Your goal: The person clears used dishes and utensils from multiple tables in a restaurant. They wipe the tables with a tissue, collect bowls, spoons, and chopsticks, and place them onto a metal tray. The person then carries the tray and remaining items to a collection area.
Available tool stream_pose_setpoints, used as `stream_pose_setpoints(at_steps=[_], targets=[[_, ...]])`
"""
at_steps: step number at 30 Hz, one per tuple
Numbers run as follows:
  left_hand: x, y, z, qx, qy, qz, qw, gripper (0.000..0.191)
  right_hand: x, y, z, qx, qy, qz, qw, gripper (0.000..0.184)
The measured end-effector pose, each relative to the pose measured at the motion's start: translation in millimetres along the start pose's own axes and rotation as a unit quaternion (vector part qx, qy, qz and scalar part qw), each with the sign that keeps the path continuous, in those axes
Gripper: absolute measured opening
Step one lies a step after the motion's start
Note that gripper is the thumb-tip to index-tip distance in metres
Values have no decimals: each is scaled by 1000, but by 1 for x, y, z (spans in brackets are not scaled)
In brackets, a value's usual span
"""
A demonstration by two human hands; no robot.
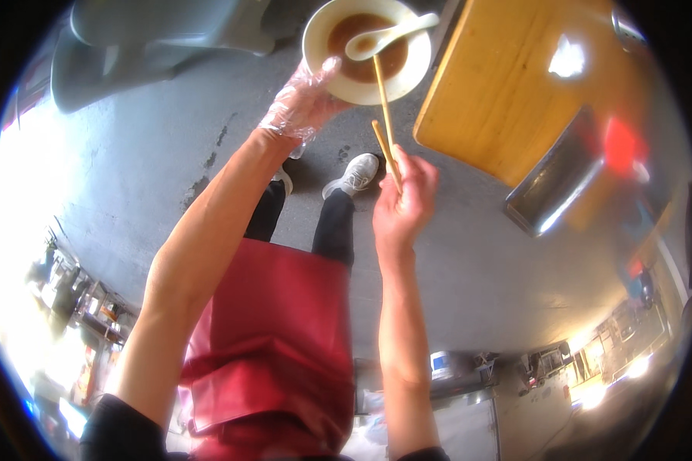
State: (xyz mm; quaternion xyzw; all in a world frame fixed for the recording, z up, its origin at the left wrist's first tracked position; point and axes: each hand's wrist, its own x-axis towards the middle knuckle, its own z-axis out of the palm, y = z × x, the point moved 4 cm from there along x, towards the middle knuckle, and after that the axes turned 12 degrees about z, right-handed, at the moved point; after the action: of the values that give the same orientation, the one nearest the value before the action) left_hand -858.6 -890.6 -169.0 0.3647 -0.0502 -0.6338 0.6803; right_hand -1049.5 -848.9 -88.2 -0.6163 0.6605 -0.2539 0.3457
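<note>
My left hand (pixel 305 101), in a clear plastic glove, grips the near left rim of a white bowl (pixel 406 80). Brown broth (pixel 352 29) covers the bottom of the bowl. Across it lies a white soup spoon (pixel 389 37), its handle sticking out over the right rim. Bare of any glove, my right hand (pixel 406 193) holds a pair of wooden chopsticks (pixel 385 104). One chopstick reaches up to the spoon's edge in the picture; whether it touches is not plain. The other is angled lower, its end short of the bowl.
A wooden table (pixel 490 98) is at the right, its corner close to the bowl. On its near edge is a dark tray-like object (pixel 553 173) beside a blurred red item (pixel 623 144). Grey plastic chairs (pixel 150 46) stand at upper left. The grey floor (pixel 455 276) has dark marks.
</note>
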Motion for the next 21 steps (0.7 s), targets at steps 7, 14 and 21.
stream_pose_setpoints(at_steps=[7, 14, 21], targets=[[-8, 8, -1, -2, 8, -15, 1000, 55, 1, -4, -6, -19, -20, 12, 1000, 32], [-9, 10, 0, -21, -14, -13, 1000, 59, -2, -4, -12, -75, -19, -19, 997, 32], [-11, 17, 3, -33, -33, -4, 999, 64, -26, 6, -38, -84, -11, 30, 996, 36]])
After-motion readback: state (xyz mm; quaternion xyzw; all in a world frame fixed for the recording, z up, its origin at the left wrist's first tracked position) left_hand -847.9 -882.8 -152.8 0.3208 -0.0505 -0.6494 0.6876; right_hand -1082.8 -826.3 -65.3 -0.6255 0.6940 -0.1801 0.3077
